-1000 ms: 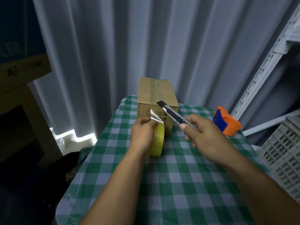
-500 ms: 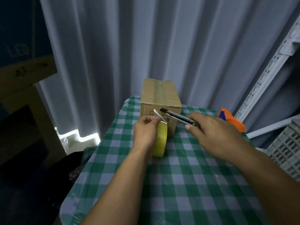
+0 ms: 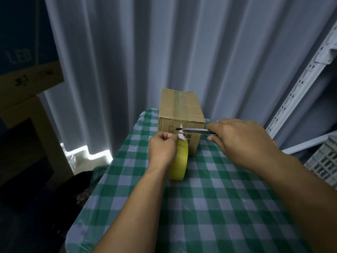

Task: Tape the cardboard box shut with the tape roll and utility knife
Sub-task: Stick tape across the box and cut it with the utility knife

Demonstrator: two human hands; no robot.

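A brown cardboard box (image 3: 180, 108) stands at the far edge of the table, with clear tape along its top seam. In front of it a yellow tape roll (image 3: 180, 159) stands on edge on the cloth. My left hand (image 3: 162, 148) grips the roll and pinches a short lifted tab of clear tape at its top. My right hand (image 3: 240, 141) holds a utility knife (image 3: 193, 131) level, its blade tip touching that tape tab just in front of the box's near face.
The table carries a green and white checked cloth (image 3: 209, 207). A white slotted shelf upright (image 3: 299, 84) rises at the right, with a grey plastic crate (image 3: 322, 163) below it. A wooden frame (image 3: 36, 110) stands at the left. Grey curtains hang behind.
My right hand has swung the knife from pointing up and away to level, bringing the blade onto the tape tab. The orange tape dispenser is now almost entirely hidden behind my right hand.
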